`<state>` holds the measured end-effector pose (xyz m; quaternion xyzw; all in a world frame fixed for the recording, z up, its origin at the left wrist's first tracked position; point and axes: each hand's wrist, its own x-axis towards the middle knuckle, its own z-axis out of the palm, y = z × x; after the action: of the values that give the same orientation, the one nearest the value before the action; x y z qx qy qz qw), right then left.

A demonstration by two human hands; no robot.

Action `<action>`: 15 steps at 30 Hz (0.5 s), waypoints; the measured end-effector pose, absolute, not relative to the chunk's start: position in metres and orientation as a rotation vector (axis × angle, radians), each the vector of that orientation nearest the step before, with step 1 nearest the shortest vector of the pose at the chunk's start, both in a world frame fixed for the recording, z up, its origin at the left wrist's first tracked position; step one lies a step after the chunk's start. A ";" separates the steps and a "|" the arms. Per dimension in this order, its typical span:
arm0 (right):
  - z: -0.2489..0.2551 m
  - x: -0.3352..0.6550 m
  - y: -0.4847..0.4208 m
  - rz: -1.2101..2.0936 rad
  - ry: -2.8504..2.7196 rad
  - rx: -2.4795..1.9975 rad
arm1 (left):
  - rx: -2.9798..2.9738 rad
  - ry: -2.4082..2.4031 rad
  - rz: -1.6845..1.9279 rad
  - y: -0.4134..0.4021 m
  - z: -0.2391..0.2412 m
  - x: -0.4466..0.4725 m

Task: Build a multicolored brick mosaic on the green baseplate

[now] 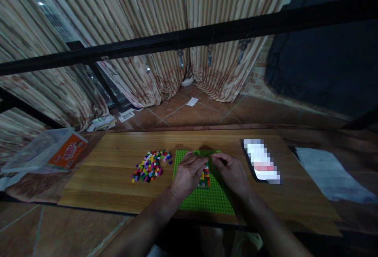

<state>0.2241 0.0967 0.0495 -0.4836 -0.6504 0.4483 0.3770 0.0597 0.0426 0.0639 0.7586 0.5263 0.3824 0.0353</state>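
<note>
Nearest the camera, two bare forearms [152, 219] reached in from 7 and 5 o'clock over the wooden tabletop [109, 170]. Step in hand, as judged: small bricks were being set onto a green studded baseplate [211, 204]. Left hand [189, 172] lay bent over the 11 o'clock side of the brick patch [204, 182]; its grip was hidden under the fingers, contents could not be told. Right hand [233, 172] hung at 2 o'clock of the patch, thumb and fingertips drawn close together; could not tell whether that grip pinched a brick. Next move seemed to call for lining a brick up with the studs and a firm press, neighbours kept steady. Patch sat near the baseplate's middle, partly covered: red along its 3 o'clock edge, yellow and green further in, a pale bit at 12 o'clock. Loose bricks [150, 166] in many colours lay heaped between 9 and 10 o'clock of the baseplate; a phone [260, 160], screen lit, between 2 and 3.
</note>
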 end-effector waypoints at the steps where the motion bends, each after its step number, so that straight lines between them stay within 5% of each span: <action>1: 0.049 0.224 0.097 1.149 -1.665 -1.241 | 2.345 1.606 1.184 0.043 0.064 0.060; 15: 0.052 0.223 0.096 1.154 -1.673 -1.227 | 2.323 1.628 1.103 0.038 0.070 0.055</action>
<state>0.2235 0.0957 0.0518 -0.4791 -0.6535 0.4507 0.3746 0.0553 0.0383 0.0703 0.7624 0.5342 0.3620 0.0489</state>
